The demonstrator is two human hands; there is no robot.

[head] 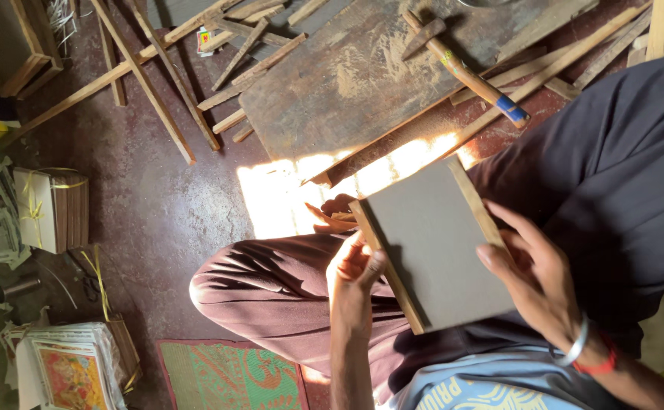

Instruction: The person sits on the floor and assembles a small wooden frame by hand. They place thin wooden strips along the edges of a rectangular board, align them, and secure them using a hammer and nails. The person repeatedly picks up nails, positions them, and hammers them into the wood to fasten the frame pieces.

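A grey board [438,250] edged with wooden strips sits tilted over my lap, held between both hands. My left hand [353,277] grips its left edge, fingers [370,266] curled shut around the frame, forearm rising from below. My right hand [533,273] rests against the right edge, fingers spread and pressed on the board's face, wrist bent, wearing a bangle [575,343]. Beyond my knees lie a worn plank [362,76], a hammer [465,68] and scattered wooden slats [146,83] on the floor [165,212].
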